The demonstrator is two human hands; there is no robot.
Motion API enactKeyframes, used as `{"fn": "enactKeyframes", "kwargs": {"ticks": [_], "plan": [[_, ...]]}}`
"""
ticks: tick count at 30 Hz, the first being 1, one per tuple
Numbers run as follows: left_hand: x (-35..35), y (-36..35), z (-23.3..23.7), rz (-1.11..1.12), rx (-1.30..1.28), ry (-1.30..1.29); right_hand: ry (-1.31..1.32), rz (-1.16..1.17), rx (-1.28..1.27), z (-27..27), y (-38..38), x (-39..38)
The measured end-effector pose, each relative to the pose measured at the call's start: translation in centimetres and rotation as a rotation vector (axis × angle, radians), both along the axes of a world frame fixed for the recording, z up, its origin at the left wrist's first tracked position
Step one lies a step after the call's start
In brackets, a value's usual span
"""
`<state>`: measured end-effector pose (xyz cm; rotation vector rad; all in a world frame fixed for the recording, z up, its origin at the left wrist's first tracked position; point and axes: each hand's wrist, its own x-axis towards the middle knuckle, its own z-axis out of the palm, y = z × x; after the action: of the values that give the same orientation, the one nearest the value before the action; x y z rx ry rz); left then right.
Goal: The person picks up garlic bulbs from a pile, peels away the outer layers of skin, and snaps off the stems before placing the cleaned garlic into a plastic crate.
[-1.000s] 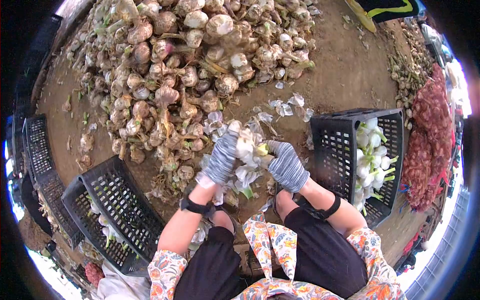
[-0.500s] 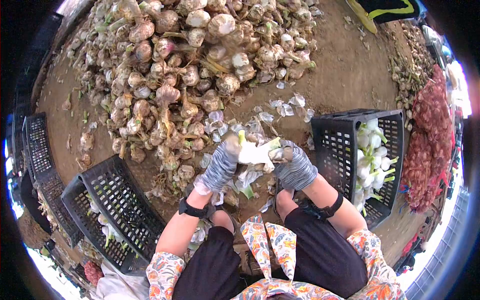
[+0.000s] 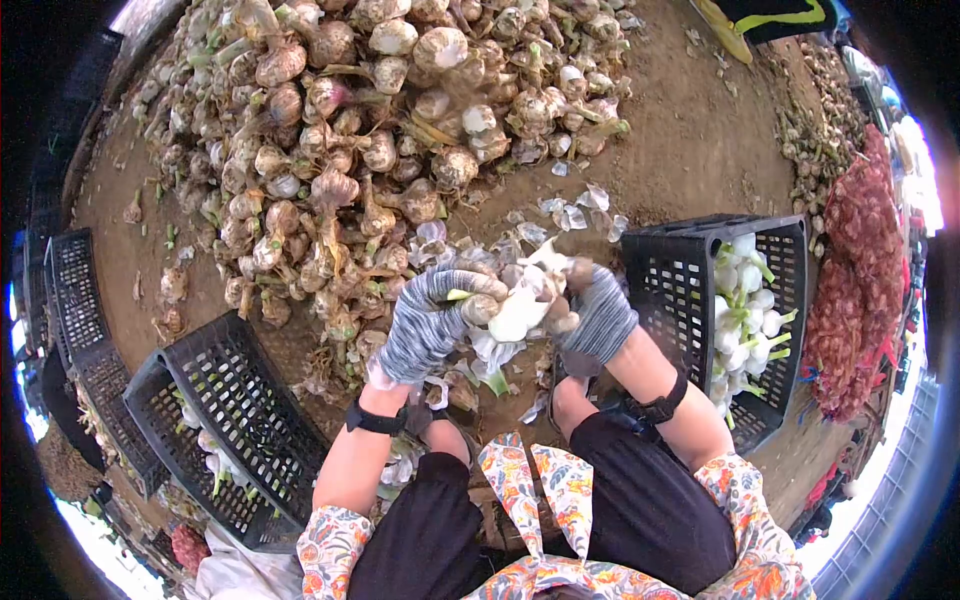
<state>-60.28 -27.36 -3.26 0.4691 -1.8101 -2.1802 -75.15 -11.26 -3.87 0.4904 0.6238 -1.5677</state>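
Observation:
Between my gloved hands is a white garlic bulb (image 3: 515, 316), its cut green stem pointing left. My left hand (image 3: 425, 318), in a grey striped glove with soiled fingertips, is closed around the bulb's stem side. My right hand (image 3: 598, 315), gloved alike, has its fingers closed against the bulb's right side. A loosened flap of pale garlic skin (image 3: 548, 258) stands up from the bulb near my right fingertips. Papery peelings (image 3: 492, 352) lie on the ground just under my hands.
A large heap of unpeeled garlic (image 3: 330, 150) covers the ground ahead. To the right, a black crate (image 3: 665, 300) holds white garlic bulbs, with red mesh sacks (image 3: 855, 300) beyond. Another black crate (image 3: 255, 420) stands at the left. More garlic (image 3: 825, 120) lies far right.
The bulb has turned from lying level to a slant. My left hand has rolled over it, fingers now curled on its left side. A flap of skin has lifted near my right fingers.

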Motion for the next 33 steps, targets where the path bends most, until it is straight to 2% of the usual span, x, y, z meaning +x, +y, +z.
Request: {"fn": "enactKeyframes", "kwargs": {"ticks": [2, 3, 4, 6, 7, 8, 10, 11, 12, 14, 15, 16, 18, 19, 20, 22, 23, 24, 26, 28, 29, 30, 32, 33], "plan": [[0.2, 0.5, -0.8, 0.004, 0.291, -0.05, -0.126, 0.092, -0.079, -3.3, 1.8, 0.4], [0.3, 0.8, -0.8, 0.005, 0.424, -0.063, 0.22, 0.26, 0.015, -2.7, 2.1, 0.6], [0.3, 0.8, -0.9, 0.008, 0.42, -0.061, 0.223, 0.263, 0.011, -1.6, 1.5, 0.8], [0.4, 1.1, -0.9, 0.069, 0.331, -0.201, 0.802, 0.393, 0.294, 0.5, 0.4, 1.5], [0.2, 1.3, -0.9, 0.096, 0.236, -0.247, 1.579, 0.403, 0.281, 0.2, 0.6, 1.3], [0.2, 1.4, -1.2, 0.096, 0.239, -0.244, 1.583, 0.405, 0.284, 0.9, 0.5, 1.1], [0.3, 1.5, -1.6, 0.133, 0.383, -0.317, 2.113, 0.555, 0.083, 3.9, -0.5, 0.9], [0.2, 1.3, -1.3, 0.117, 0.451, -0.345, 2.032, 0.59, -0.098, 3.5, -0.8, 0.6], [0.3, 1.3, -1.4, 0.115, 0.45, -0.347, 2.032, 0.588, -0.096, 3.2, -0.7, 0.4], [0.7, 1.2, -1.5, 0.081, 0.945, -0.337, 1.695, 0.558, -0.01, 2.9, -0.4, 0.3], [0.6, 1.9, -1.4, 0.13, 1.047, -0.299, 1.717, 0.445, 0.015, 3.2, -0.6, 0.9], [0.6, 2.3, -2.1, 0.132, 1.046, -0.295, 1.719, 0.447, 0.01, 3.1, -0.3, 1.6], [0.5, 2.9, -3.2, 0.208, 1.306, -0.22, 1.461, 0.439, 0.298, 2.8, 0.7, 3.3], [0.2, 3.0, -3.2, 0.379, 1.387, -0.332, 1.411, 0.452, 0.316, 3.0, 1.0, 4.0], [0.3, 3.0, -2.9, 0.38, 1.389, -0.33, 1.412, 0.454, 0.316, 3.4, 1.4, 3.6], [0.2, 3.0, -1.7, 0.241, 1.323, -0.417, 0.696, 0.456, 0.049, 5.5, 2.1, 1.7], [-0.2, 3.3, -1.3, 0.285, 1.14, -0.462, 0.591, 0.287, 0.033, 3.6, 3.2, 0.7], [-0.7, 3.3, -0.3, 0.325, 1.15, -0.471, 0.792, 0.098, -0.139, 6.4, 0.8, 0.3], [-0.6, 3.2, -1.0, 0.427, 1.175, -0.453, 0.353, -0.018, -0.333, 3.1, 3.9, -2.4], [-0.5, 2.8, -1.6, 0.453, 1.254, -0.434, 1.109, 0.257, 0.247, 6.0, 0.5, -1.7], [-0.4, 2.7, -1.8, 0.473, 1.333, -0.424, 1.418, 0.247, 0.237, 4.2, 0.0, -0.5], [-0.3, 2.7, -1.9, 0.474, 1.332, -0.427, 1.758, 0.321, 0.335, 4.0, -0.2, 0.6], [-0.2, 3.0, -2.1, 0.522, 1.431, -0.438, 1.825, 0.626, 0.365, 4.8, -0.7, 2.4], [-0.7, 3.3, -0.7, 0.568, 1.412, -0.495, 2.038, 0.517, 0.212, 3.5, -0.9, 3.1]]}}
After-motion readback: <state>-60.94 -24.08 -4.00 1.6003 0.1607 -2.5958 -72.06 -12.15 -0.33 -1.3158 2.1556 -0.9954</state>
